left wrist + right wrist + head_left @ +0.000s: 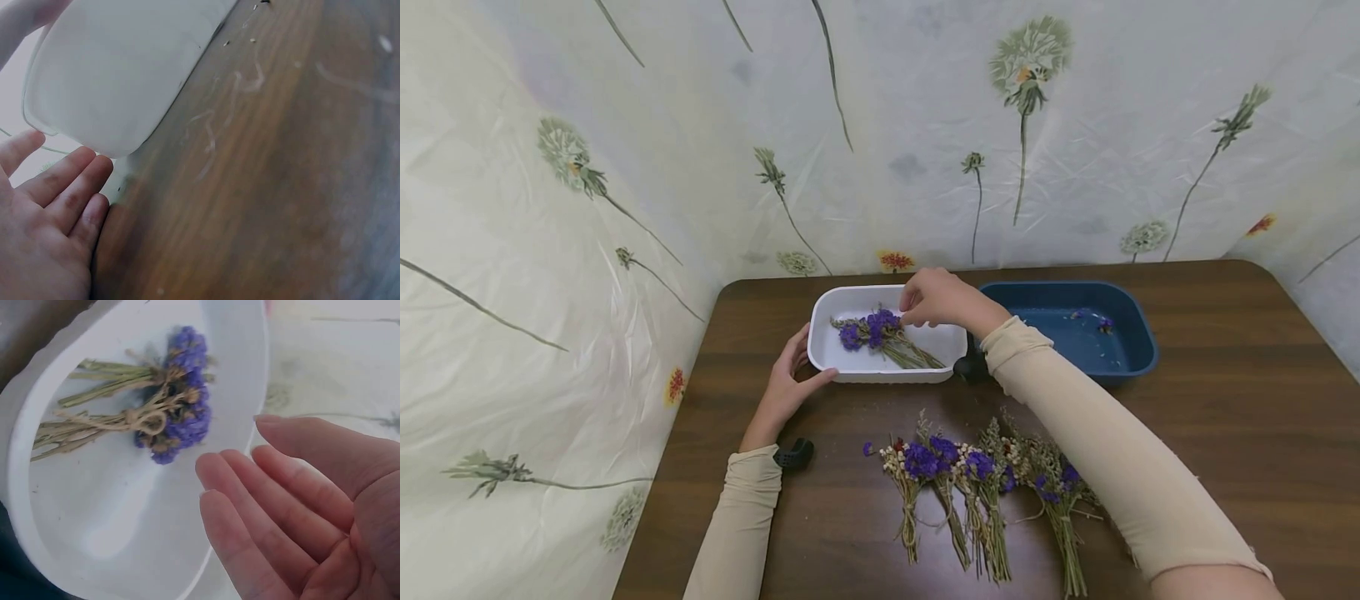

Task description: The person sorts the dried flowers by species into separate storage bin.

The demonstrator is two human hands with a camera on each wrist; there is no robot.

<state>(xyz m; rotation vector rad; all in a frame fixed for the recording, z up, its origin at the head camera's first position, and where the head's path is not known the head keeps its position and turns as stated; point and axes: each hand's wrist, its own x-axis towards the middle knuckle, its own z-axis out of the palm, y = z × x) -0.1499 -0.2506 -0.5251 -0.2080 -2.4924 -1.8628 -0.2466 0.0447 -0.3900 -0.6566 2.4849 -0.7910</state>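
Note:
Purple dried-flower bunches (878, 328) lie inside a white tub (887, 377); the right wrist view shows their stems (94, 422) bound with twine tied in a loop. At the tub's left end is my left hand (786, 387), thumb by the front corner and fingers along the outer wall. In the left wrist view those fingers (69, 187) are nearly straight, their tips right at the tub. My right hand (943, 300) hovers over the tub's back right part. Seen from the right wrist, its palm holds nothing and the fingers (281, 506) are loosely bent.
Right of the white tub stands a blue tub (1075, 367) with a few purple petals (1105, 325) in it. Several tied dried-flower bunches (992, 500) lie in a row on the wooden table (842, 517) in front. A dandelion-patterned sheet (910, 125) hangs behind.

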